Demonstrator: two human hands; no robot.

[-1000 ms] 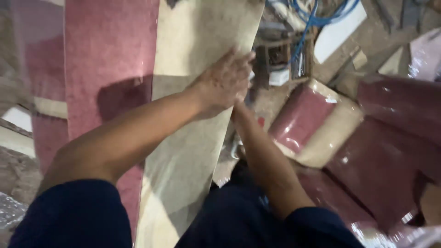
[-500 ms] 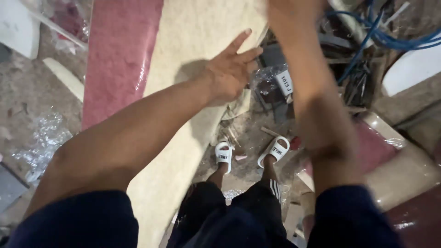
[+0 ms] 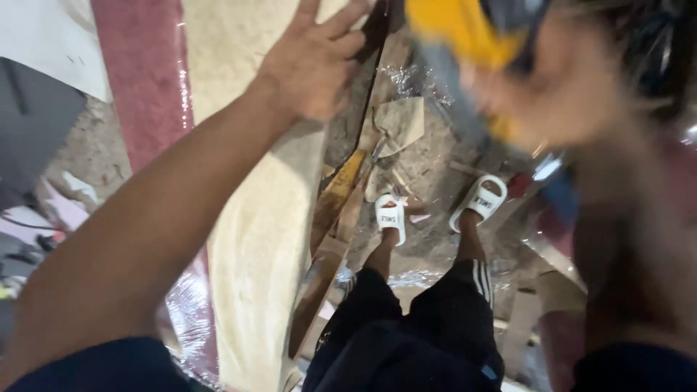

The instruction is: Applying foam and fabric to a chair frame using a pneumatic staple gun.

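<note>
The left hand (image 3: 312,62) lay flat with fingers (image 3: 341,22) spread wide on the edge of a beige and maroon upholstered panel (image 3: 254,218), which stood slanted beside the person's white sandals (image 3: 392,218) on the littered floor (image 3: 428,156). The right hand (image 3: 573,87), heavily blurred, was raised against a yellow object (image 3: 465,25); I could not tell whether its fingers gripped it.

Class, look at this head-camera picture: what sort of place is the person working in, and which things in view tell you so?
Probably a furniture or upholstery workshop. The left hand lies flat on a tall beige panel wrapped in plastic, wood scraps lean beside it, and the dirt floor is littered with offcuts.
</note>
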